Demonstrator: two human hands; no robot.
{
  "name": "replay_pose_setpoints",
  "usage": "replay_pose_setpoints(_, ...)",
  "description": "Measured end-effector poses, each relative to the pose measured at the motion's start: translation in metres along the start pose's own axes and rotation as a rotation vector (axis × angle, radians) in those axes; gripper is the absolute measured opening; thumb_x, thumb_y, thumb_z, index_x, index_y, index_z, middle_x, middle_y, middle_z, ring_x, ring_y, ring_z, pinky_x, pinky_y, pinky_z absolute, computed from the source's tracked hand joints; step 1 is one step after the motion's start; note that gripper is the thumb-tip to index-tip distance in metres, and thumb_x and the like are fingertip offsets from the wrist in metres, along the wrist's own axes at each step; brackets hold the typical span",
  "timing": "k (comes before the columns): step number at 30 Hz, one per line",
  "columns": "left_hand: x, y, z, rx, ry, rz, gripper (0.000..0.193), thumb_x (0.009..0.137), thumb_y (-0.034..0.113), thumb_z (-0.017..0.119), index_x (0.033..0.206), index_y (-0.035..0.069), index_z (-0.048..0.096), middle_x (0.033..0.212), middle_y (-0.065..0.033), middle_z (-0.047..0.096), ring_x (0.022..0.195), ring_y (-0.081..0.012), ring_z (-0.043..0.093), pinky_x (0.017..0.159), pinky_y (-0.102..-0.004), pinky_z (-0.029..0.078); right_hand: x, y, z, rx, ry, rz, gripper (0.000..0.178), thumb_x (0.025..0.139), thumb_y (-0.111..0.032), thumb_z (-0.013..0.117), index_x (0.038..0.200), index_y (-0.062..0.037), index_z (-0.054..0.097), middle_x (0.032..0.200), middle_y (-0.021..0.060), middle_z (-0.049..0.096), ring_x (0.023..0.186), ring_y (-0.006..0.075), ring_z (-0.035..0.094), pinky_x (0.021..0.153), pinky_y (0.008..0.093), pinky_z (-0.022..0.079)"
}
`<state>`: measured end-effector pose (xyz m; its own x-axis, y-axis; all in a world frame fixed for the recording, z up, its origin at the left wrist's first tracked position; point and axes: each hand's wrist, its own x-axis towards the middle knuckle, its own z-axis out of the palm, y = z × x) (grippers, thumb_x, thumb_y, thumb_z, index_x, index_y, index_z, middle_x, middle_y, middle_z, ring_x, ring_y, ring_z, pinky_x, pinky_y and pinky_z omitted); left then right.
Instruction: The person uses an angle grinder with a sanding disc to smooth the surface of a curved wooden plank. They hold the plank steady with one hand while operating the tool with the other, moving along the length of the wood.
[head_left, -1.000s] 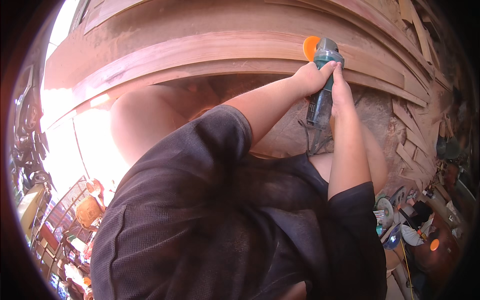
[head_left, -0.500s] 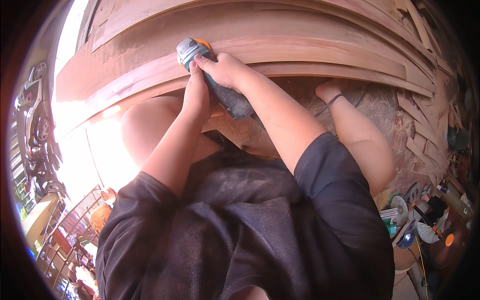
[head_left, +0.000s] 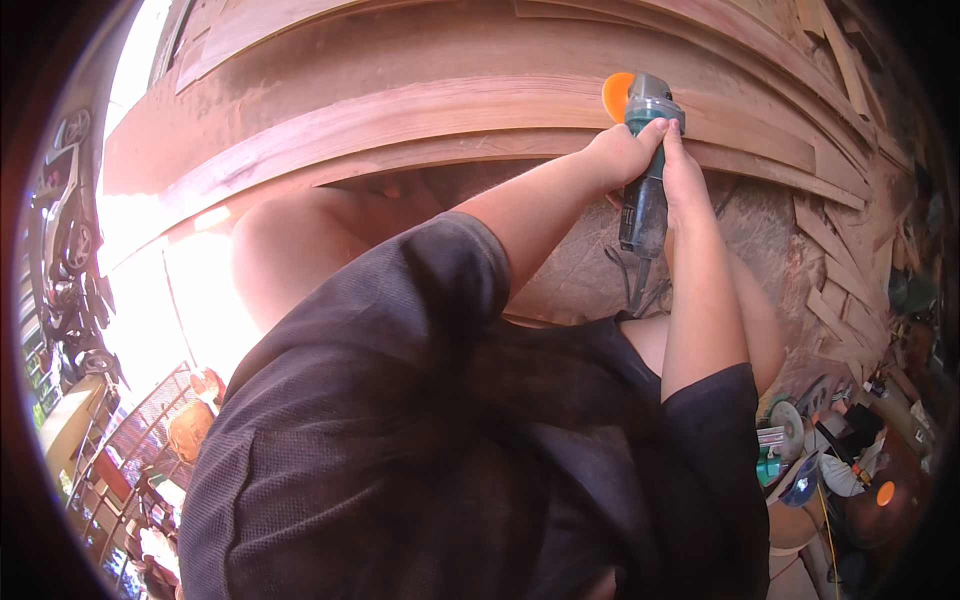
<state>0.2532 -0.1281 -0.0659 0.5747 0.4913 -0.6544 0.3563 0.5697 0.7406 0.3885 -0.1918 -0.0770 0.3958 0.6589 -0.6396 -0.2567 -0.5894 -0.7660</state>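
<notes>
Both of my hands are closed around a teal and black angle grinder [head_left: 643, 215], tilted upright with its grey head away from me. Its orange disc [head_left: 616, 97] stands on edge at the left of the head, over a long reddish wooden plank [head_left: 420, 107]; whether it touches the wood I cannot tell. My left hand [head_left: 622, 157] grips the left side of the body just below the head. On the right side is my right hand [head_left: 683, 172], its thumb beside the left one. A dark cord [head_left: 640, 285] hangs from the grinder's rear end.
More boards [head_left: 330, 55] lie stacked beyond the plank. Wood offcuts [head_left: 835, 265] are piled at the right. Lower right, a grey disc [head_left: 787, 428] and other tools lie in a cluttered heap. A wire rack [head_left: 140, 440] and parked motorbikes [head_left: 75, 230] are at the left.
The grinder has swept right along the plank in both hands and turned, so that its orange disc shows more fully on the left. My arms and torso have shifted right with it.
</notes>
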Motion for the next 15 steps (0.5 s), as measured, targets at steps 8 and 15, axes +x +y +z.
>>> replay_pose_setpoints(8, -0.069, -0.039, -0.094, -0.109, 0.318, 0.081, 0.093, 0.104, 0.073, 0.044, 0.139, -0.013, 0.058, 0.119, -0.0303, 0.072, 0.105, -0.0395, 0.076, 0.081, -0.048, 0.065, -0.003, 0.014, 0.119, -0.194, -0.243, -0.154, 0.087, 0.105, -0.067, 0.057, 0.132, 0.0158, 0.062, 0.122, 0.0215, 0.071, 0.113, 0.0241, 0.066, 0.099, 0.0352, 0.052)
replay_pose_setpoints(15, -0.136, -0.091, -0.156, -0.42, 0.613, 0.083, 0.09, 0.109, 0.074, 0.031, 0.147, -0.005, 0.053, 0.132, -0.0222, 0.067, 0.118, -0.034, 0.068, 0.099, -0.0469, 0.055, -0.049, 0.001, 0.243, -0.475, -0.56, -0.216, 0.09, 0.102, -0.067, 0.063, 0.134, 0.0167, 0.061, 0.119, 0.0236, 0.072, 0.109, 0.0276, 0.069, 0.094, 0.0375, 0.055)
